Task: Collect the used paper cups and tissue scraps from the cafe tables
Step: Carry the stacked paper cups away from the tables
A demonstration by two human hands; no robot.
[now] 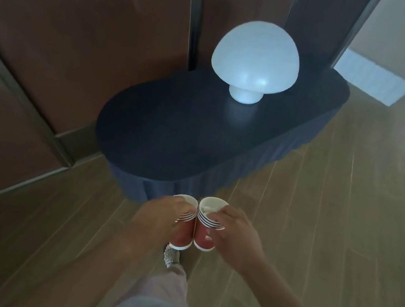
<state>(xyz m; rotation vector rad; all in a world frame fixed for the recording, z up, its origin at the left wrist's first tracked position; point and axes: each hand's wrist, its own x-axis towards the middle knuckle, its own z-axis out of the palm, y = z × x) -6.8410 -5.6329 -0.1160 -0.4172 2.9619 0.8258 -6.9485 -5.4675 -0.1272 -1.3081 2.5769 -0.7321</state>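
Observation:
I hold two stacks of red paper cups with white rims side by side in front of me, over the wooden floor. My left hand (158, 216) grips the left cup stack (181, 236), covering most of it. My right hand (236, 229) grips the right cup stack (204, 235), whose top cup holds something white that looks like tissue (209, 206). The two stacks touch each other. Both hover just short of the near end of a dark oval table (172, 132).
A white mushroom-shaped lamp (256, 57) stands on the far part of the dark table. Brown wall panels (55, 32) run along the left. Wooden plank floor (349, 206) spreads to the right, with a bright doorway (390, 64) at the top right. My leg and shoe (172, 255) show below.

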